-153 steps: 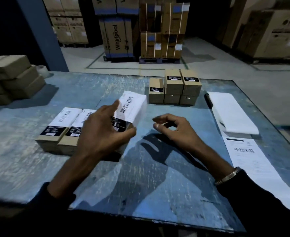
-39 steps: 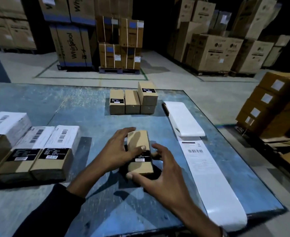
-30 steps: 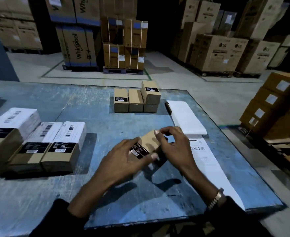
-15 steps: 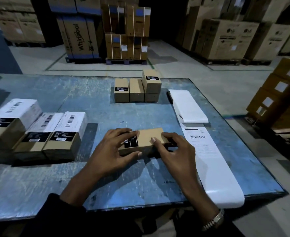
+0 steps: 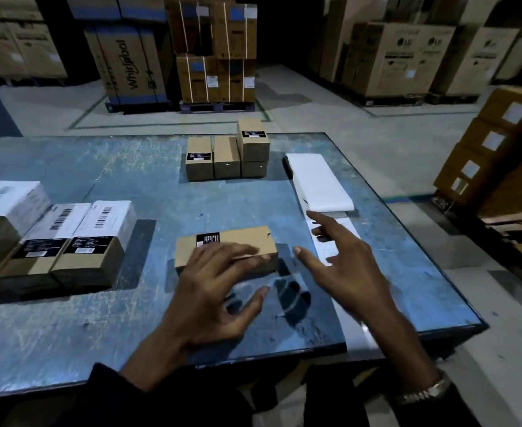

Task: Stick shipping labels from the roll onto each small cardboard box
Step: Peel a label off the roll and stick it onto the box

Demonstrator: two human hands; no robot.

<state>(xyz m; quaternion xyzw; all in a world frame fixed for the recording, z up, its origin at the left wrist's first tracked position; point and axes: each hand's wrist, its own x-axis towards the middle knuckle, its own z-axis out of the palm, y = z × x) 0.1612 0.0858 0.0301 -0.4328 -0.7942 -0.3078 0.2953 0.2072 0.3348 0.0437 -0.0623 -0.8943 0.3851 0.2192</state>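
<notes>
I count three labelled boxes, five unlabelled small boxes, one label roll, two hands.

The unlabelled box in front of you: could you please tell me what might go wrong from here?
1. The left hand rests only lightly over the unlabelled box, so it may slide as a label is pressed on.
2. The label strip trails past the table edge; the reaching right hand could drag or crease it.
3. A new label might cover the box's black sticker.
</notes>
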